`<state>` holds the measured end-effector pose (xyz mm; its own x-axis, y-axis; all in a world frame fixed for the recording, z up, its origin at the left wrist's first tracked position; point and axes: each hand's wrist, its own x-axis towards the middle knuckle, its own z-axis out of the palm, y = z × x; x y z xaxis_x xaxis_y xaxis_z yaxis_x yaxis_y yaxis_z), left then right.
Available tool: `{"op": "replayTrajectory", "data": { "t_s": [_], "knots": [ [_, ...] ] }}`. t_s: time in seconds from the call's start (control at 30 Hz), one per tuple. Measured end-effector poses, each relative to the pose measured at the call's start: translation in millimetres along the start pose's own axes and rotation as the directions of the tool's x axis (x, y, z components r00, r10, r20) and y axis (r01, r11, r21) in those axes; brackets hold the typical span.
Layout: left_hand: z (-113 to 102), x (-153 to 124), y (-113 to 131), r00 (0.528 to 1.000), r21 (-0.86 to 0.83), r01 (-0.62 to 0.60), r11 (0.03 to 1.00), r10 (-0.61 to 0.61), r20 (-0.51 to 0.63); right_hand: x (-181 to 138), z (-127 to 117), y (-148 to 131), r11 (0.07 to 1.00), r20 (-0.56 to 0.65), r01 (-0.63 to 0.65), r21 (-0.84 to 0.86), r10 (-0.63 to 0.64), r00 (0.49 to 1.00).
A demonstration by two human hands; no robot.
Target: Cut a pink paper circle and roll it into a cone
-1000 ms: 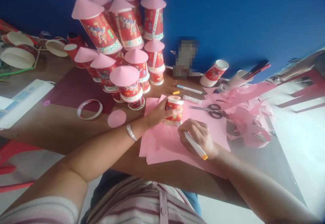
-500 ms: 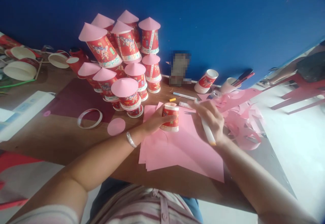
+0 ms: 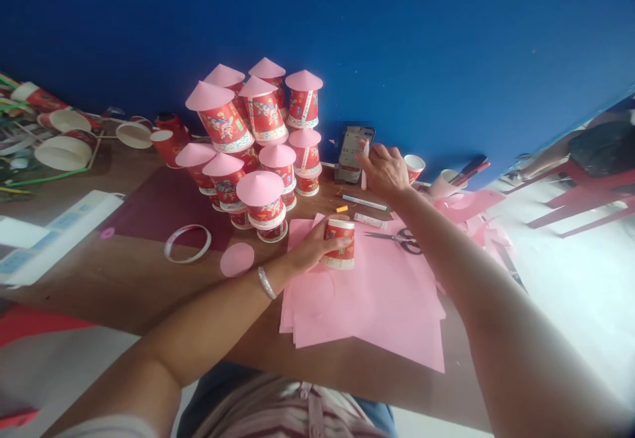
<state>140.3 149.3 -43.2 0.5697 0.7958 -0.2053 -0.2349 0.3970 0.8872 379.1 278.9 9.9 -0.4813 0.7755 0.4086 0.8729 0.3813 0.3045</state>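
My left hand is wrapped round a red paper cup that stands upside down on a stack of pink paper sheets. My right hand is stretched far forward to a phone propped against the blue wall. It holds a white marker between its fingers, close to the phone's screen. Black scissors lie on the pink paper, to the right of the cup.
A pile of red cups with pink cone lids stands behind the left hand. A pink paper disc and a cut cup rim ring lie on the wooden table. Pink scraps, pens and loose cups lie at the right; white bowls at the left.
My right hand has lifted off the pink paper with the marker and reached forward to the phone. My left hand has stayed on the cup. The view has tilted down slightly.
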Motion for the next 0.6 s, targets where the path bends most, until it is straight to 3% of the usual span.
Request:
{"op": "replayTrajectory", "data": {
  "t_s": [0.37,0.5,0.6],
  "knots": [
    [-1,3,0,1.000,0.000,-0.018,1.000,0.018,0.012,-7,13,5,0.998,0.042,0.049,-0.032,-0.047,0.998],
    [-2,2,-1,1.000,0.012,-0.019,1.000,0.019,0.012,-14,2,4,0.998,-0.077,-0.030,0.053,0.034,0.996],
    [-1,2,0,1.000,0.023,-0.020,1.000,0.020,0.009,-30,-19,-10,0.980,-0.229,-0.088,0.179,0.128,0.965]
  ]
}}
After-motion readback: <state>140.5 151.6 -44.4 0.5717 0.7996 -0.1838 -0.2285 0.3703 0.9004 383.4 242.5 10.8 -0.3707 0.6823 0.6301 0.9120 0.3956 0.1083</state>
